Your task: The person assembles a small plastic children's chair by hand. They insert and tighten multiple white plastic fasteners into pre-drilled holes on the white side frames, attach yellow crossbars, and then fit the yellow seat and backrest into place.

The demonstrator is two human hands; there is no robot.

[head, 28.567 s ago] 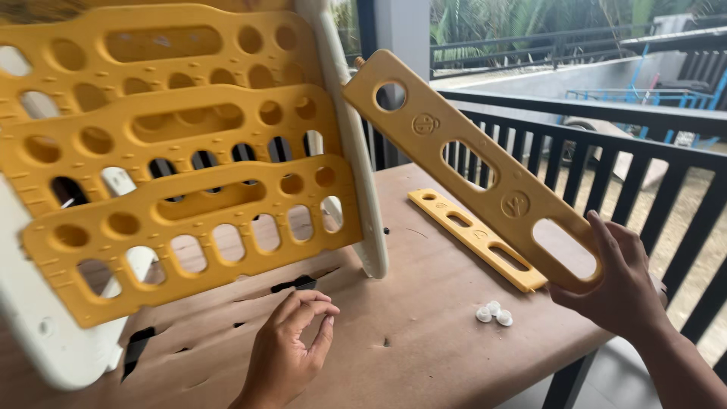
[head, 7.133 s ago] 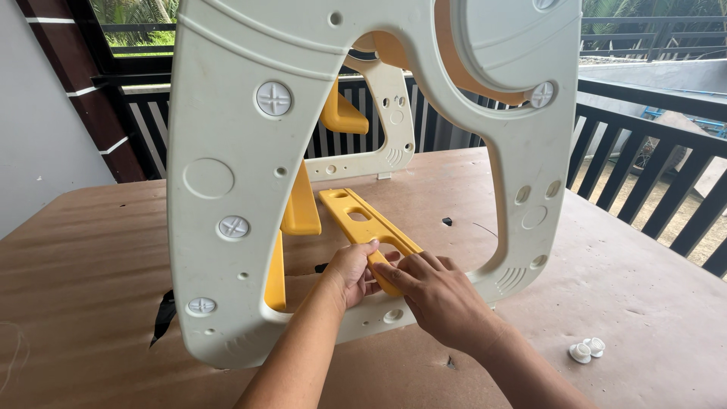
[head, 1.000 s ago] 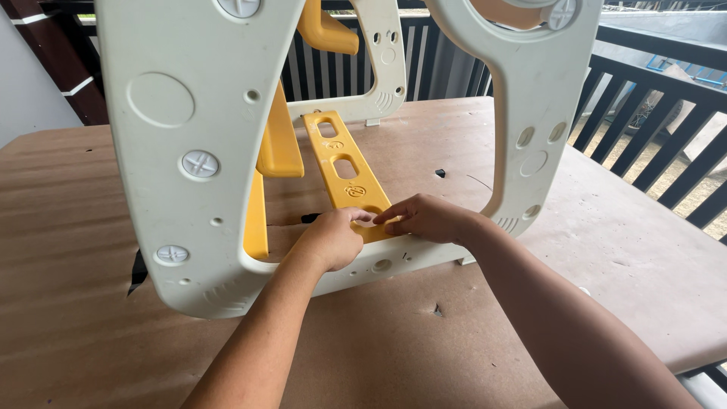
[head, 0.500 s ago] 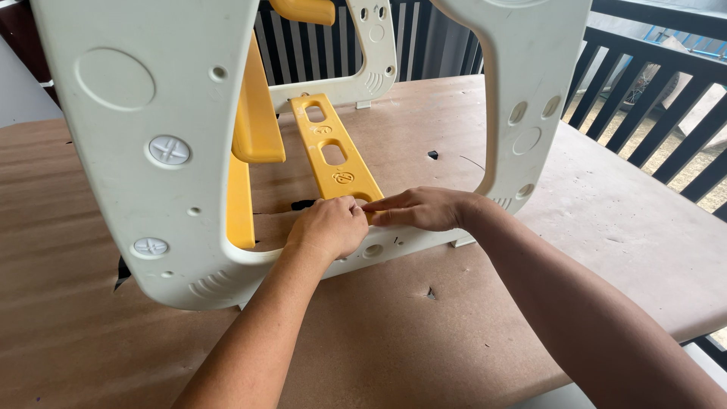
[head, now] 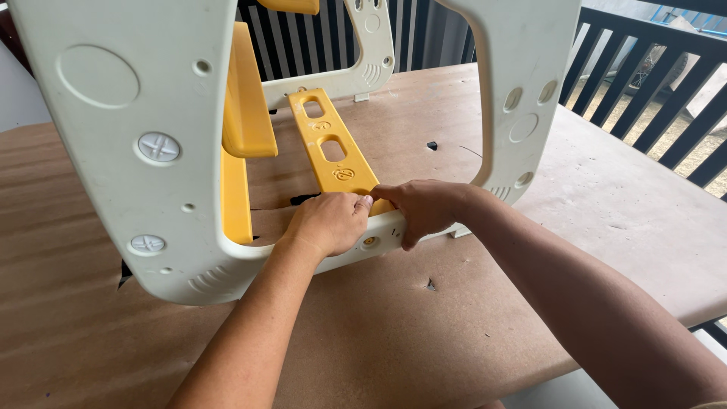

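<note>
Left hand (head: 327, 222), right hand (head: 422, 208) grip yellow slat (head: 331, 144) near end; long axis runs away, slightly left.

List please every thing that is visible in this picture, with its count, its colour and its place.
side frame: 1, cream white plastic, upright on the table, nearest the camera
far frame: 1, cream white, upright behind, partly seen
slotted slat: 1, yellow, lying between the two frames, near end at the near frame's bottom bar
panels: at least 2, yellow, upright inside the near frame on the left
round caps: 2, white, on the near frame's left leg
table: 1, brown board, under everything
railing: 1, dark, behind the table
left hand: 1, on the bottom bar, at the slat's end
right hand: 1, beside it, fingers on the slat's end
</note>
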